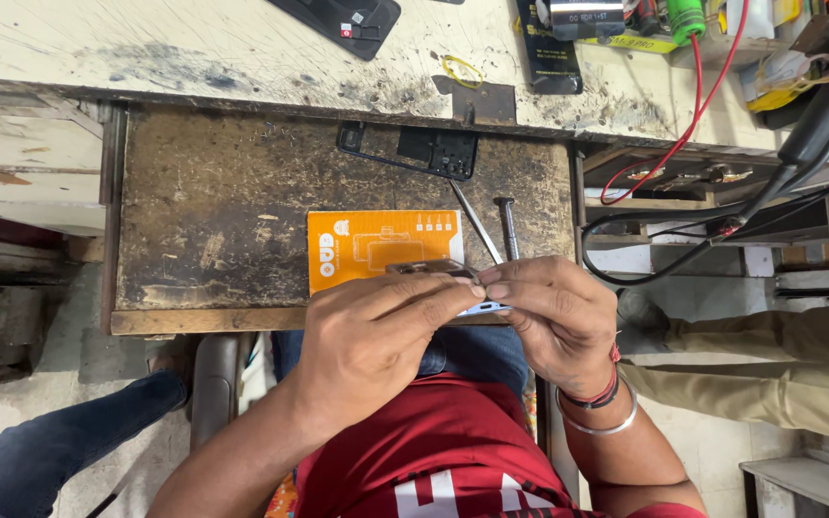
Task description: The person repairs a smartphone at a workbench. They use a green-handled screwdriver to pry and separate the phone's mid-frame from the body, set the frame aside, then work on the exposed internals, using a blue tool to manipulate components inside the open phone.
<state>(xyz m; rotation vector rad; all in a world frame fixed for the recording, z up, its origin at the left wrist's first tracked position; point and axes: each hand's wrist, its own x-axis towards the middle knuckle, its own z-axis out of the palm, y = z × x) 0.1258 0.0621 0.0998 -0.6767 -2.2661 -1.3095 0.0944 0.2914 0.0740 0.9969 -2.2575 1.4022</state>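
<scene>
At the centre of the frame we pinch a small phone part [477, 307] between both hands: our left hand [376, 331] clenches over it, and our right hand [554, 317] grips its pale edge. It sits just above the orange card [367, 245]. Squeezing too hard could bend it; a slip could drop it off the worn drawer [213, 221].

Orange card [367, 247] with white printed drawing. Dark brown stained pull-out board [213, 221]. Cream table [194, 48], scuffed grey-black. Black phone frame [414, 153]. Yellow rubber band [461, 69]. Red wire [698, 105], black cables [683, 225]. Red shirt [434, 441], white lettering. Blue jeans [40, 451]. Silver bangle [606, 422], red thread [599, 393].
</scene>
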